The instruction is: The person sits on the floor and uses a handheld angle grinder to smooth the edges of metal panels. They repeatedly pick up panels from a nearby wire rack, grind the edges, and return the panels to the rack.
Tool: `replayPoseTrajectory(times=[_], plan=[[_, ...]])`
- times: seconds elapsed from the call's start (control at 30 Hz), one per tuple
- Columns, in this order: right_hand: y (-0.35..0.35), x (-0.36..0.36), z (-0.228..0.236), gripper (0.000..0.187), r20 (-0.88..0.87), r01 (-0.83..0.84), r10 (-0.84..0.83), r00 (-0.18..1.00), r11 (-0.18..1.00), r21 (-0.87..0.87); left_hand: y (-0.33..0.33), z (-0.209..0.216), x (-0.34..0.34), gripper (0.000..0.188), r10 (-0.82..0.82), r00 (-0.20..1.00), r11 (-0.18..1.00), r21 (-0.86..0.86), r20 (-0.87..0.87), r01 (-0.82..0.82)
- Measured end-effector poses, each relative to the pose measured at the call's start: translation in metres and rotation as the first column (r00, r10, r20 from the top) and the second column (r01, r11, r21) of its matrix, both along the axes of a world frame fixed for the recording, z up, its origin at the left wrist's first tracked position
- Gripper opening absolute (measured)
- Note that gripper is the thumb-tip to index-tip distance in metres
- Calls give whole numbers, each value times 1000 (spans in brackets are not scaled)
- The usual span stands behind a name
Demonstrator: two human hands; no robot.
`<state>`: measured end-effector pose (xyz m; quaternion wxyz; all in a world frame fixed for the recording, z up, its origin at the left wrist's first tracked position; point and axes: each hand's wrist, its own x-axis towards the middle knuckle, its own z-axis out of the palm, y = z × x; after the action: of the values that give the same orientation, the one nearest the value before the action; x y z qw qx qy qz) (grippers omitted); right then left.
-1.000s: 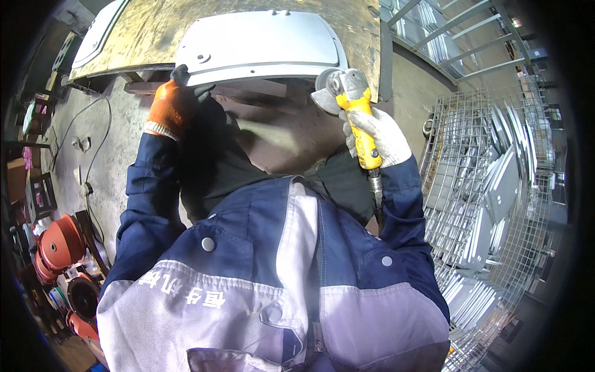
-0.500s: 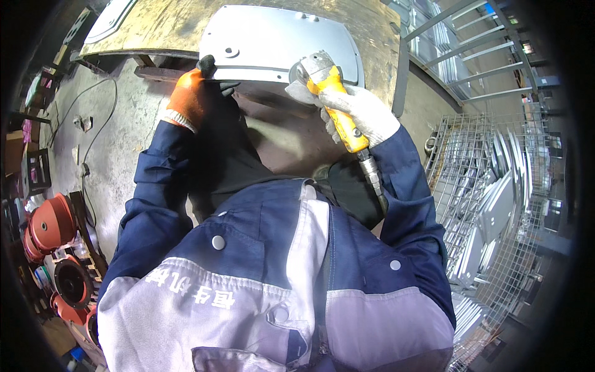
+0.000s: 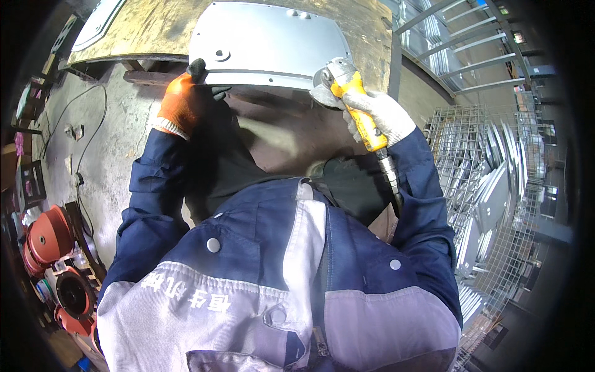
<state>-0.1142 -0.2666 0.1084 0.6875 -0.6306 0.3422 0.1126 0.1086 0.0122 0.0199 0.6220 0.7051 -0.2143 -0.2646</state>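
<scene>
By the upper edge, the bench (image 3: 158, 37) and a second panel (image 3: 99, 23) are cut off. Whether the grey panel (image 3: 273, 40) is touched by the yellow angle grinder (image 3: 365, 127), it cannot be told; its black hose (image 3: 397, 202) is partly hidden by the right sleeve (image 3: 427, 198).

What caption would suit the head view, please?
Left hand at the corner of a pale panel; right hand gripping a yellow grinder.

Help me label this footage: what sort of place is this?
Probably a metalworking shop: a yellow grinder-like tool, a pale panel on a wooden bench, and a wire cage holding flat panels.
</scene>
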Motion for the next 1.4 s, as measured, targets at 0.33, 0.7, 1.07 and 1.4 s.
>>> replayPoseTrajectory(times=[0.33, 0.7, 1.07, 1.4], plan=[[-32, -44, -15, 42, 1, 179, -179, 984, 984, 0, 14, -64, 41, 45, -61, 879, 964, 256, 472, -70], [-1, -61, -25, 40, 102, 205, -225, 969, 962, 180, 24, -58, 45, 41, -251, 728, 902, 427, 638, -63], [-13, -62, -18, 38, 108, 268, -287, 952, 950, 163, 32, -102, 79, 24, -142, 817, 968, 250, 558, -2], [12, -86, -40, 40, 82, 270, -317, 945, 896, 352, 6, -72, 66, 38, 360, 757, 734, -335, -545, -590]])
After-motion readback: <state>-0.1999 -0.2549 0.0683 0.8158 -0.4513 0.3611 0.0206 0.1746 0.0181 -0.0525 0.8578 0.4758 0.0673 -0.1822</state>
